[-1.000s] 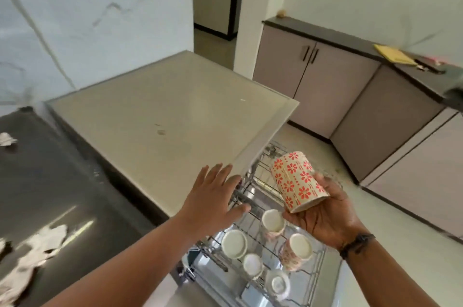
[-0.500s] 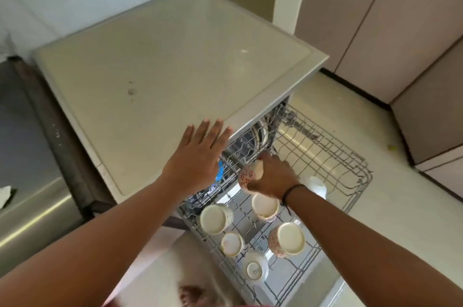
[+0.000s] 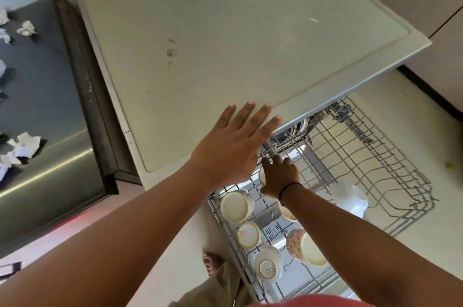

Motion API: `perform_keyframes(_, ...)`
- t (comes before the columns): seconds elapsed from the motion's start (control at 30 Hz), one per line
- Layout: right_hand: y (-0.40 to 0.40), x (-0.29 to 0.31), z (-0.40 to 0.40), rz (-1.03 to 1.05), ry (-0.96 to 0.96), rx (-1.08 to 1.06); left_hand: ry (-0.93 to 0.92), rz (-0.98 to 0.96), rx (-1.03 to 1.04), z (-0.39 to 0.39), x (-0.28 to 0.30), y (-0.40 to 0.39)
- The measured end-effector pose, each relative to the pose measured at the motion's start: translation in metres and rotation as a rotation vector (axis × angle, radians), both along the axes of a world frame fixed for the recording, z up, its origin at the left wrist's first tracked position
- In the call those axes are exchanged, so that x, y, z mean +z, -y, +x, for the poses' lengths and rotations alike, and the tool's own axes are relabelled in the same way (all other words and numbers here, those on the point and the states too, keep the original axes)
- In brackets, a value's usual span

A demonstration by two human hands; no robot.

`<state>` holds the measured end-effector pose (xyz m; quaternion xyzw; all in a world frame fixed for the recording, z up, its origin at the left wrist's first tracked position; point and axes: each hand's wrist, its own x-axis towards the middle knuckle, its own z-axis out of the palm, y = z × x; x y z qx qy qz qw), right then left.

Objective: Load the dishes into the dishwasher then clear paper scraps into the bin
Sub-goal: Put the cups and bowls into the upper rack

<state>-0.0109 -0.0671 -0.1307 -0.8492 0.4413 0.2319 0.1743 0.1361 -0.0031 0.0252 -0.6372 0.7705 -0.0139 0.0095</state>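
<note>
While your right hand [image 3: 279,176] grasps cup [image 3: 262,174], setting it into rack [image 3: 380,156], left hand [image 3: 233,148] rests flat, released, on dishwasher top [image 3: 225,31]. Next: seat cup, let go; paper scraps [image 3: 23,147] wait on tabletop [image 3: 45,96].

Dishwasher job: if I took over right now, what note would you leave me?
Left hand: flat and open on the dishwasher top.
Right hand: down in the pulled-out rack, its grip on a cup that is mostly hidden.
Done: several cups sit in the rack.
Left: set this cup down, then carry the paper scraps from the steel counter to the bin, which is out of view.
</note>
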Motion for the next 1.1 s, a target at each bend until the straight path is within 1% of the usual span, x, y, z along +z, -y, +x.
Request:
perform_keyframes(0.17, -0.001, -0.019, -0.005, 0.103, 0.017, -0.025, 0.014, -0.002, 0.006, 0.0, -0.002, 0.0)
perform_keyframes(0.23, -0.001, -0.023, -0.005, 0.089, -0.002, -0.003, 0.011, -0.001, 0.004, 0.001, -0.002, 0.001)
perform_keyframes(0.37, -0.005, -0.028, -0.002, -0.004, -0.065, 0.061, 0.034, 0.001, 0.004, 0.001, -0.002, 0.001)
perform_keyframes(0.5, -0.008, -0.031, 0.005, -0.006, -0.07, 0.019, 0.034, 0.01, 0.012, 0.001, -0.002, 0.001)
perform_keyframes(0.57, -0.007, -0.033, 0.003, 0.006, -0.017, 0.009, 0.031, 0.009, 0.016, 0.001, -0.003, 0.001)
perform_keyframes(0.63, -0.007, -0.032, -0.003, 0.005, 0.102, -0.038, 0.026, 0.01, 0.02, 0.001, -0.003, 0.001)
perform_keyframes(0.73, -0.014, -0.019, -0.018, -0.047, 0.321, -0.193, 0.011, 0.016, 0.023, 0.002, -0.002, 0.002)
perform_keyframes(0.8, -0.023, -0.008, -0.033, -0.063, 0.419, -0.287, 0.009, 0.006, 0.028, 0.001, -0.003, 0.002)
perform_keyframes(0.87, -0.035, 0.003, -0.055, -0.095, 0.476, -0.332, 0.006, 0.001, 0.029, 0.001, -0.004, 0.002)
perform_keyframes(0.97, -0.051, 0.02, -0.097, -0.114, 0.509, -0.411, 0.059, -0.022, 0.024, 0.001, -0.003, -0.002)
perform_keyframes(1.03, -0.064, 0.033, -0.125, -0.128, 0.537, -0.46, 0.052, -0.042, 0.113, -0.01, -0.001, -0.018)
perform_keyframes(1.1, -0.077, 0.044, -0.15, -0.162, 0.56, -0.479, -0.015, -0.045, 0.274, -0.033, -0.006, -0.042)
